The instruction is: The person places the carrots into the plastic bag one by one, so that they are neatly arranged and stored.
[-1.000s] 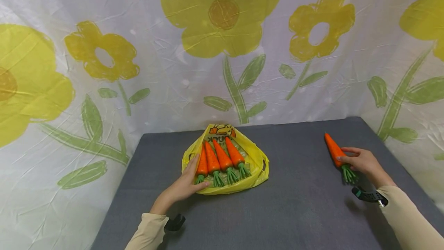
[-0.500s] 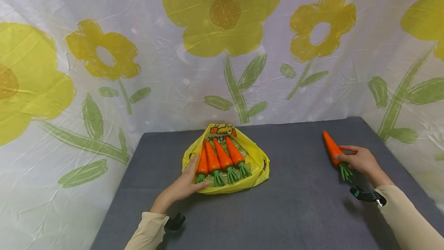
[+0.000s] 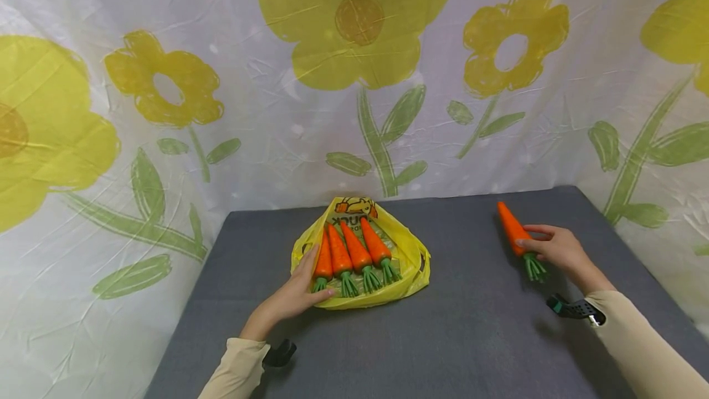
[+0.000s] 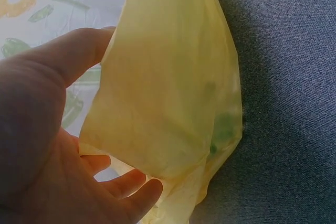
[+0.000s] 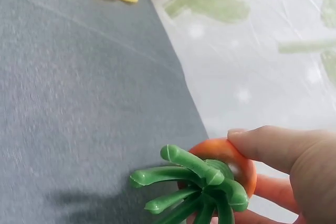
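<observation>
A yellow plastic bag [image 3: 414,270] lies with its mouth spread, and several orange carrots [image 3: 354,248] with green stems sit side by side in it. My left hand [image 3: 296,288] holds the bag's left edge, the fingers beside the leftmost carrot and the thumb over the front rim. In the left wrist view the fingers curl at the yellow plastic [image 4: 168,77], which hides the carrots. Off to the right, my right hand [image 3: 556,248] pinches another carrot [image 3: 512,226] near its top, tip pointing away. Its green stems [image 5: 205,182] face the right wrist camera.
The dark grey table [image 3: 443,337] runs back to a white flower-printed curtain [image 3: 249,109]. A stretch of table lies between the bag and the right hand. Dark bands [image 3: 279,354] circle both wrists.
My right hand has moved left and slightly away from me with the carrot, toward the bag. The left hand and the bag have stayed in place.
</observation>
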A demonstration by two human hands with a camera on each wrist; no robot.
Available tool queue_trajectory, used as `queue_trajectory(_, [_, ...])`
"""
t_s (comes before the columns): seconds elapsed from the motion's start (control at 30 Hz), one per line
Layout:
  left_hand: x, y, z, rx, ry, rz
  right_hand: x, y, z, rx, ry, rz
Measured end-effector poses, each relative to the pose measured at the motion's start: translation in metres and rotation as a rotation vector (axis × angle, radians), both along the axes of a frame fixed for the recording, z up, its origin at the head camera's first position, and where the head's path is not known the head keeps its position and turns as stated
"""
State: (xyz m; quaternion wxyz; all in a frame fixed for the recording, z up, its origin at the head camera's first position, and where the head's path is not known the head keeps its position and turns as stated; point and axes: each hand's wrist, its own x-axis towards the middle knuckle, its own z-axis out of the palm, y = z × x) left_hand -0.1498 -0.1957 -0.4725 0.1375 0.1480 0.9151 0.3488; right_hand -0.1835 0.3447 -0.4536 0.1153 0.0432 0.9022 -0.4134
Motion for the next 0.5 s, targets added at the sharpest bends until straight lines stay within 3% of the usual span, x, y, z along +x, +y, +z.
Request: queue_trajectory(0.5, [0.001,-0.002,0.0,0.001,-0.01,-0.001,-0.006,-0.038,0.005,-0.036,-0.005,0.036])
